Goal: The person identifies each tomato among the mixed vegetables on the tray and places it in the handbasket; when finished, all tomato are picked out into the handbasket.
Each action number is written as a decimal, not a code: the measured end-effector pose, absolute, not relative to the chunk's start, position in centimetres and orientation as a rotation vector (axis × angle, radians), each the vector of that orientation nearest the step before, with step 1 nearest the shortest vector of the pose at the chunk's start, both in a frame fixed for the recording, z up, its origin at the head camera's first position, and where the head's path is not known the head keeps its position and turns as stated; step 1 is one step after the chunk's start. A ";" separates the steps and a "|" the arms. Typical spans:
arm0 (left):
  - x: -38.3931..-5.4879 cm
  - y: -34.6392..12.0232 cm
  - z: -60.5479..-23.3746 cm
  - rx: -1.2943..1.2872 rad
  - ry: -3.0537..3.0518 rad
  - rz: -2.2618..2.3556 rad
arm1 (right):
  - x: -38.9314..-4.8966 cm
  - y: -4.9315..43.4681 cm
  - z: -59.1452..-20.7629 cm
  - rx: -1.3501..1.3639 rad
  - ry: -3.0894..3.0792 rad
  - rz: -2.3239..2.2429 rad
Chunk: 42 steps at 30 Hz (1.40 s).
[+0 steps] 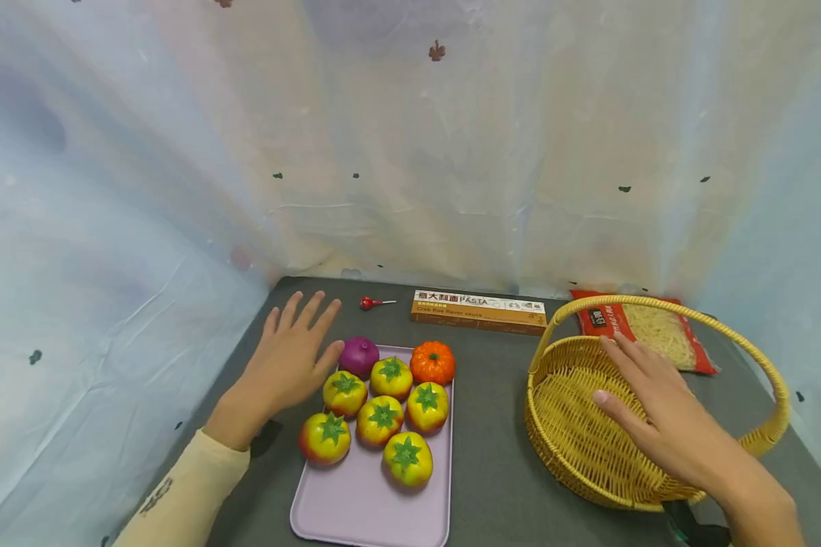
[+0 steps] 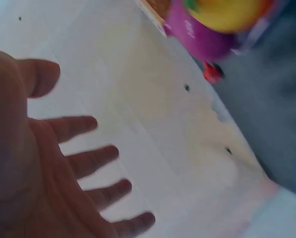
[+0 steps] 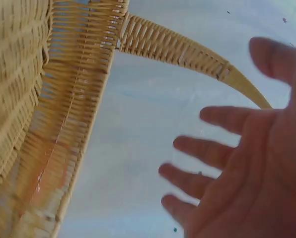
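In the head view my left hand (image 1: 282, 368) hovers with spread fingers left of a lilac tray (image 1: 362, 513). Closest to its thumb is a purple onion (image 1: 359, 357) at the tray's far left corner. An orange pumpkin (image 1: 432, 362) sits at the far right corner, and several yellow-red tomato-like fruits (image 1: 380, 420) with green star-shaped leaves lie between and below. My right hand (image 1: 664, 425), fingers straight, overlaps the yellow wicker basket (image 1: 575, 456) below its raised handle (image 1: 657, 302). Both palms hold nothing; the right wrist view shows the basket's rim (image 3: 96, 99) beside the fingers.
A pasta box (image 1: 479, 311) lies near the table's back edge, with a red lollipop (image 1: 376, 303) to its left. Behind the basket is a red bag (image 1: 664, 334) of pale strips. Pale curtains (image 1: 410, 152) enclose the grey table (image 1: 489, 441) at the back and sides.
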State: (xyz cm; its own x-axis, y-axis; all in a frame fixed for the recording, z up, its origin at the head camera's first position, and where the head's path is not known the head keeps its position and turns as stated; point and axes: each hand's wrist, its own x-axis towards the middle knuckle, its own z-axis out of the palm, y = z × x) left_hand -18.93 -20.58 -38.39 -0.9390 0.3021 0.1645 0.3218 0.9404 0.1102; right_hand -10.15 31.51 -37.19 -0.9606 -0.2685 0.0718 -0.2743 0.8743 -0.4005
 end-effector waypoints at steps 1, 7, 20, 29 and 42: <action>-18.6 -21.2 -38.4 -0.490 -2.944 -0.217 | -9.7 31.8 -37.1 0.437 -3.027 0.666; -16.9 -25.6 -39.0 -0.589 -2.904 -0.426 | -7.3 32.5 -37.0 0.424 -2.958 0.680; -17.4 -28.6 -44.1 -0.737 -2.897 -0.570 | -7.8 26.4 -39.4 0.764 -2.613 0.833; -20.0 -26.6 -47.2 -0.721 -3.058 -0.681 | -9.9 20.9 -42.0 0.870 -2.740 0.917; -21.6 -24.5 -46.8 -0.591 -3.300 -0.699 | -12.8 14.4 -45.4 0.783 -2.866 1.116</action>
State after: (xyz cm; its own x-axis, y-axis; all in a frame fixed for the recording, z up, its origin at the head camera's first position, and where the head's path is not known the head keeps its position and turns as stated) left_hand -21.63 -24.45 -46.77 -0.9018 0.3831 -0.2002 0.2690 0.8599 0.4337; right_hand -12.75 14.37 -45.45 -0.8779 -0.4565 0.1446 -0.4341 0.6310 -0.6430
